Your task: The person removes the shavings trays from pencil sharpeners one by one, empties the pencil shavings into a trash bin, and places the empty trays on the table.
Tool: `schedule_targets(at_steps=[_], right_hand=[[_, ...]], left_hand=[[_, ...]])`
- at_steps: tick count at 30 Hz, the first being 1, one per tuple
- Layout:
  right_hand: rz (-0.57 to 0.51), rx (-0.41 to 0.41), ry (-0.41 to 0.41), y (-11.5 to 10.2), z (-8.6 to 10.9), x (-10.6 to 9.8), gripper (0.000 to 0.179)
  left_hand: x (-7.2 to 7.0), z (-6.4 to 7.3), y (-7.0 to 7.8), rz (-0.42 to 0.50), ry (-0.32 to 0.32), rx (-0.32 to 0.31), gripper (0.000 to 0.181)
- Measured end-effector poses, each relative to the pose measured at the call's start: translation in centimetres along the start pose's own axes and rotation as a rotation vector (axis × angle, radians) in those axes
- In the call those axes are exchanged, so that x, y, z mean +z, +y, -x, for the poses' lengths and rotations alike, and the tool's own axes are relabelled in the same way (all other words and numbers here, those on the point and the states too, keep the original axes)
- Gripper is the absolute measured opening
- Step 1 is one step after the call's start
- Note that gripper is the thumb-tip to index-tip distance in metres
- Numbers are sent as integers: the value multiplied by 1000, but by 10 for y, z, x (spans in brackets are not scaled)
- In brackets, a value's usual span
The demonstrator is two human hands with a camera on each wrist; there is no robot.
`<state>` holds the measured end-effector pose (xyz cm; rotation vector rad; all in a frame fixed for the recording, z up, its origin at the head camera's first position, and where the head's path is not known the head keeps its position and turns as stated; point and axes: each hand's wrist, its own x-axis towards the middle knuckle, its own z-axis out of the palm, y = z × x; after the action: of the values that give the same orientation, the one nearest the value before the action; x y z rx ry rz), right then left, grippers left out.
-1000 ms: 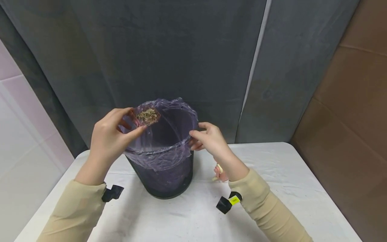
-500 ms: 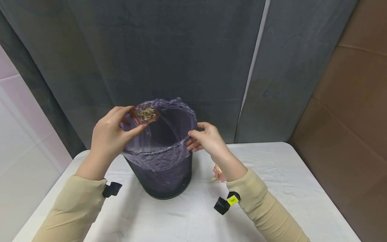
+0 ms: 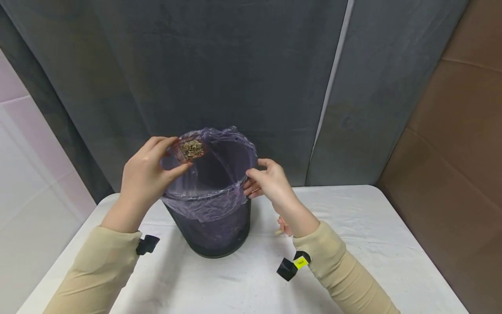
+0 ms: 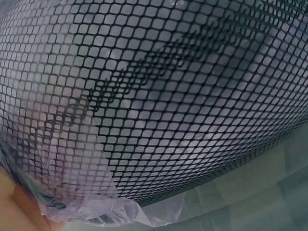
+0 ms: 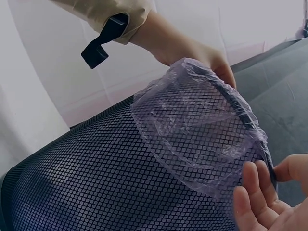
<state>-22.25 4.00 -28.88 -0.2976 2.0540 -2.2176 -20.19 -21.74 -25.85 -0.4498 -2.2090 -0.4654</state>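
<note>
A black mesh waste bin (image 3: 215, 244) stands upright on the table, lined with a thin purple bag (image 3: 204, 209) folded over its rim. Between thumb and fingers, my left hand (image 3: 143, 174) holds a small see-through reddish packet (image 3: 192, 149) over the bin's mouth. Dry, yellowish-brown bits show in the packet; what they are I cannot tell. At the right side of the rim, my right hand (image 3: 270, 181) pinches the bag and the edge, thumb inside and fingers outside, as the right wrist view confirms. Mesh fills most of the left wrist view, and the packet is hidden there.
A small pink and cream object (image 3: 283, 226) lies on the white-covered table (image 3: 353, 261), partly behind my right wrist. A dark grey curtain (image 3: 235, 65) hangs behind the bin. A brown panel (image 3: 451, 152) stands at the right and a pale wall (image 3: 35, 174) at the left.
My left hand has shifted slightly and tilted the packet, so its face shows a little differently. My right hand stays on the rim, and the bin stands in place.
</note>
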Motion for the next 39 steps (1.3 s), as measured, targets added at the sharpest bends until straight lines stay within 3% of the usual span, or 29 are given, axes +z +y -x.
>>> schedule_targets(at_steps=[7, 16, 39], right_hand=[[-13, -15, 17, 3, 1, 1, 54], [-8, -9, 20, 2, 1, 1, 54], [-40, -19, 19, 4, -1, 3, 50]], left_hand=[[0, 0, 1, -19, 4, 54, 59], [-1, 0, 3, -19, 4, 76, 59], [-3, -3, 2, -109, 7, 261, 61]])
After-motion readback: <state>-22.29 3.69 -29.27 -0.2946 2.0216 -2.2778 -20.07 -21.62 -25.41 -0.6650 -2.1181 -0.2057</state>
